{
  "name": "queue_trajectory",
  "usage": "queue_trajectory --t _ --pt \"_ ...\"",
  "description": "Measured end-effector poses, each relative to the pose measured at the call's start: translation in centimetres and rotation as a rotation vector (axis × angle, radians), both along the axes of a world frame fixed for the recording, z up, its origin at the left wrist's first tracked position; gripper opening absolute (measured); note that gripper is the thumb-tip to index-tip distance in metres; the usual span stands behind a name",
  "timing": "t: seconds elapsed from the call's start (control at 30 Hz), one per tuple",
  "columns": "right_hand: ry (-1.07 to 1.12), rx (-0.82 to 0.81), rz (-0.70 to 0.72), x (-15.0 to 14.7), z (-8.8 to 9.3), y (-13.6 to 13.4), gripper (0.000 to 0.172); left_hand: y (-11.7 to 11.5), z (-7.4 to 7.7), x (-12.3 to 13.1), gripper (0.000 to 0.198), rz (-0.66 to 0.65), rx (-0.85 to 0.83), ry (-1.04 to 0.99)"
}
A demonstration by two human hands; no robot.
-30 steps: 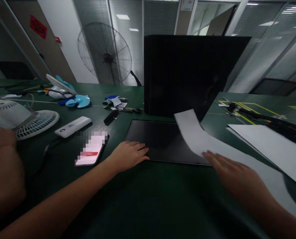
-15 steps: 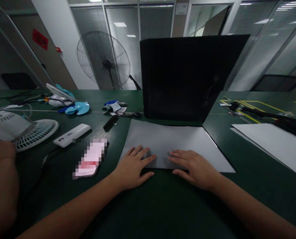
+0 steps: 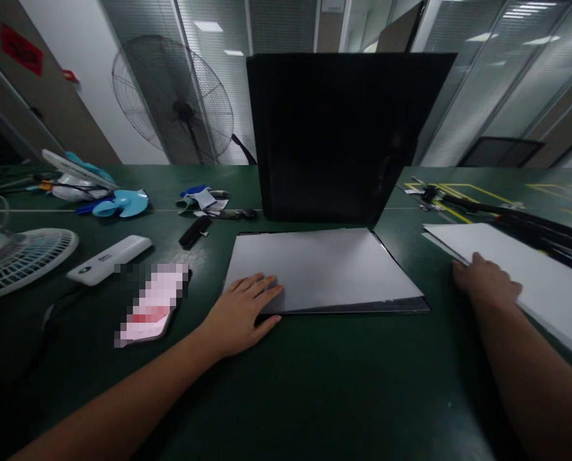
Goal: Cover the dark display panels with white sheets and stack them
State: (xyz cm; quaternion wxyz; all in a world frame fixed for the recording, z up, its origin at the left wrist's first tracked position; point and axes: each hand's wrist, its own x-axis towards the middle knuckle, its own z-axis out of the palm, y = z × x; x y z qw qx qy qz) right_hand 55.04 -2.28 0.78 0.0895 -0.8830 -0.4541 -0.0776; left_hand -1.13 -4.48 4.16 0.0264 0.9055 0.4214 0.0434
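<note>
My left hand (image 3: 245, 314) lies flat with its fingers spread on the near left part of a white sheet of paper (image 3: 324, 269). This sheet rests on a flat black base (image 3: 401, 306), whose dark strip shows along the near right edge. Behind it a large black panel (image 3: 343, 134) stands upright, like a raised folder cover. Off to the right, my right hand (image 3: 490, 285) is at the near left edge of a stack of white paper (image 3: 535, 275). Its fingers are curled over the edge, with the thumb to the left, gripping the paper.
Left of the base are a phone with a blurred screen (image 3: 154, 304), a white power bank (image 3: 110, 259), a white fan grille (image 3: 31, 262), blue fan blades (image 3: 122, 203) and a small black object (image 3: 194, 232). Black rods (image 3: 497, 214) lie behind the paper stack. A person's arm shows at far left.
My right hand has left the sheet on the base and moved right to the paper stack. My left hand stays on the sheet. The view has turned slightly right, and a black strip now shows.
</note>
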Motion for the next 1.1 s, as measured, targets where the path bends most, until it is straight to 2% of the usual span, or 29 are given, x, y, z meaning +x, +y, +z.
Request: queue_trajectory --t 0.1,0.27,0.33,0.43,0.53,0.6,0.7,0.8,0.93,1.0,1.1 --pt "0.013 -0.057 -0.110 -1.4 0.6 0.2 0.050 0.0 -0.2 -0.1 0.057 -0.008 0.006 0.000" --pt "0.032 -0.108 -0.155 -3.4 2.8 0.2 0.041 -0.1 -0.4 -0.4 0.054 -0.009 0.007 -0.019" --pt "0.010 -0.092 -0.147 -4.7 3.9 -0.1 0.044 -0.1 -0.3 -0.4 0.054 -0.006 0.007 -0.029" --pt "-0.047 -0.044 -0.061 -7.9 5.6 -0.5 0.049 -0.2 -0.2 -0.5 0.053 -0.013 0.015 -0.039" --pt "-0.119 -0.002 0.118 -12.9 6.7 -1.1 0.043 -0.2 -0.1 -0.5 0.053 -0.018 0.009 -0.038" --pt "-0.197 0.028 0.309 -17.0 6.7 -1.8 0.038 -0.3 -0.1 -0.4 0.054 -0.009 0.002 -0.047" --pt "-0.322 0.029 0.667 -23.0 5.8 -3.3 0.030 -0.4 -0.2 -0.4 0.062 0.056 -0.003 -0.113" --pt "-0.322 -0.011 0.975 -27.1 4.7 -4.6 0.028 -0.4 -0.6 -0.3 0.076 0.145 0.015 -0.225" --pt "-0.205 -0.049 1.233 -28.5 3.7 -4.8 0.038 -0.5 -1.0 -0.1 0.087 0.183 0.119 -0.395" --pt "-0.140 -0.032 1.307 -27.9 3.5 -4.4 0.041 -0.6 -1.1 0.2 0.090 0.217 0.179 -0.449" --pt "-0.007 -0.003 1.376 -26.7 3.4 -3.7 0.037 -0.7 -0.9 0.4 0.090 0.283 0.223 -0.416"
